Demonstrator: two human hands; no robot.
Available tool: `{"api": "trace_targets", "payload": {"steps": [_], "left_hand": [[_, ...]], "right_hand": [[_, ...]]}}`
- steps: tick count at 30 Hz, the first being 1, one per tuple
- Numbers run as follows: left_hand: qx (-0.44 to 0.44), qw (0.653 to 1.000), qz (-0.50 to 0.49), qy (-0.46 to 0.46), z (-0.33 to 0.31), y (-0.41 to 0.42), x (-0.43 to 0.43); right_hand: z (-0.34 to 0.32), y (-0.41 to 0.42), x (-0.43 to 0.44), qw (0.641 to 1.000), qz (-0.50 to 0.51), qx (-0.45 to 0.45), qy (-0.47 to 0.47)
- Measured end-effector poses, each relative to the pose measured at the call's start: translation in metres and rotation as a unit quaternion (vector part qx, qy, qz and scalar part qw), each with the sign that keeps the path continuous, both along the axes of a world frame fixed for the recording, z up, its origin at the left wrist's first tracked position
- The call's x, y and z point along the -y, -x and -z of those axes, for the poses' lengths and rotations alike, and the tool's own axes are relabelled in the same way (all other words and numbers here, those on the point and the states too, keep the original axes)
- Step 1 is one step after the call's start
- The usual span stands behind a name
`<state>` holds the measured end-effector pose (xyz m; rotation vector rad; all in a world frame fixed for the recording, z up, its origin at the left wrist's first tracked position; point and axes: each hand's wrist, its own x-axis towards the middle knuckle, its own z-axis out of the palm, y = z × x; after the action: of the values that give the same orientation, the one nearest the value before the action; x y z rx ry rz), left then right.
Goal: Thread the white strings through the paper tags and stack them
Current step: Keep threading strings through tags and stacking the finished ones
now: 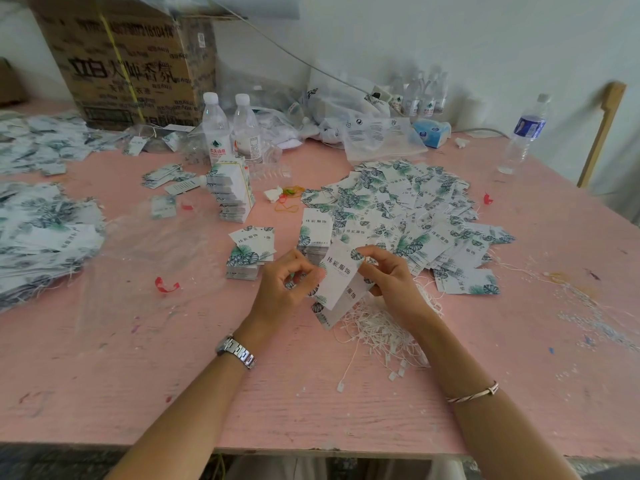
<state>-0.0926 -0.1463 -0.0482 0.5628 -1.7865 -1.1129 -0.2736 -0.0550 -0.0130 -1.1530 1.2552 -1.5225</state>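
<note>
At the far left, a heap of strung tags [45, 230] lay on the pink counter [311, 393]. It was cut off by the frame edge and too blurred to count. Nearer the centre stood a short tag stack [247, 258], just beside the left grip [287, 282].

The left grip was clenched on the left edge of the held tags [341, 278], with the fingers curled inward. The held tags, apparently two or more fanned slightly apart, were raised above the counter between both hands. The right grip [388, 275] pinched their upper corner between thumb and forefinger.

Below and right of the right grip lay the white strings [381, 330] in a tangled pile. Beyond it spread the loose tags [408, 209].

Possible faults:
- The fanned tags could put their holes out of line, so a string would pass through one tag only.
- Drawing one string from the tangle could drag others across the counter.
- The left wrist could topple the tag stack, given how near it stood.

Not determinable:
- The punched hole was covered by the right fingertips [360, 252].
- No string could be confirmed in either grip.
- The exact number of held tags could not be made out.
</note>
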Motion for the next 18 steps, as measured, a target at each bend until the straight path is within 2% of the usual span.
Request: {"api": "trace_targets", "payload": {"steps": [18], "left_hand": [[0.024, 0.999, 0.024, -0.016, 0.0033, 0.0005, 0.0037]], "right_hand": [[-0.0023, -0.0018, 0.0011, 1.0, -0.006, 0.001, 0.004]]}}
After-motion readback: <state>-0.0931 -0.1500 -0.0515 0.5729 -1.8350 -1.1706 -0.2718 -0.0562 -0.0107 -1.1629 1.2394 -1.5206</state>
